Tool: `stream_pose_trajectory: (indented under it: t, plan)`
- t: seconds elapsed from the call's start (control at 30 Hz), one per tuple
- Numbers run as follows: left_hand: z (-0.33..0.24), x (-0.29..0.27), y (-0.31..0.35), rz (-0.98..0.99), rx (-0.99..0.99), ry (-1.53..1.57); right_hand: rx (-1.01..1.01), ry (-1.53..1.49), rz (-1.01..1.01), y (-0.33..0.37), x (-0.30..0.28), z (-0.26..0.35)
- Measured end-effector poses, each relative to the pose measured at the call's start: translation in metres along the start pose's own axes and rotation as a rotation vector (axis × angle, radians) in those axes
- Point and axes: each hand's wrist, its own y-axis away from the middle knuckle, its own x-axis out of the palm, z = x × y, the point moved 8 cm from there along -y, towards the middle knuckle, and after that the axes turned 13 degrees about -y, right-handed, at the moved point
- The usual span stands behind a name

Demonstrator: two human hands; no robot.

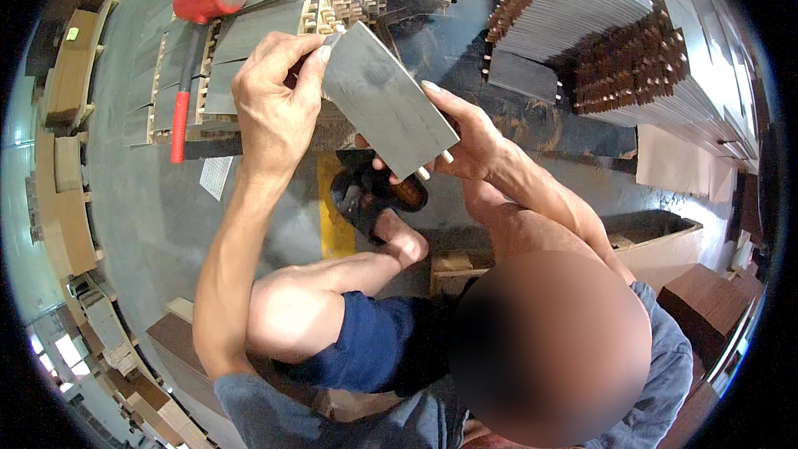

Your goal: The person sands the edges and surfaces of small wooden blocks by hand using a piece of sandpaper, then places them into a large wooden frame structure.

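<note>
Grey panel (386,100) held up between both hands, above the dark floor (249,224).

From the head view: left hand (274,104) has its fingers (314,62) closed on the panel's upper corner; right hand (465,137) grips the lower edge, fingers wrapped underneath; red mallet (195,41) lies on the stacked grey boards (249,29) nearby; a sandalled foot (378,195) sits below the panel.

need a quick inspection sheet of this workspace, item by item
surface: dark floor with a yellow stripe
job's things: grey panel with pale pegs at its lower end, held tilted in both hands
clutter: red mallet lying on panel rows; more panel stacks at right
grippers: left hand grips the panel's upper edge, right hand its lower end
cables: nothing seen
surroundings: wooden box at right, cartons at left
</note>
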Motion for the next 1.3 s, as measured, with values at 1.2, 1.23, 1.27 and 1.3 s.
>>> stream_pose_trajectory:
  t: [1.2,1.23,1.27,1.3]
  plan:
    - [0.037,0.037,0.054,0.296,-0.673,0.781,-0.171,0.141,0.141,-0.005,-0.006,0.024]
    - [0.035,0.038,0.054,0.314,-0.672,0.781,-0.107,0.013,0.202,-0.007,0.002,0.015]
    - [0.033,0.040,0.055,0.332,-0.672,0.781,-0.057,0.063,0.056,-0.003,-0.006,0.007]
    - [0.032,0.041,0.056,0.348,-0.672,0.781,-0.006,0.113,-0.089,0.004,-0.011,0.000]
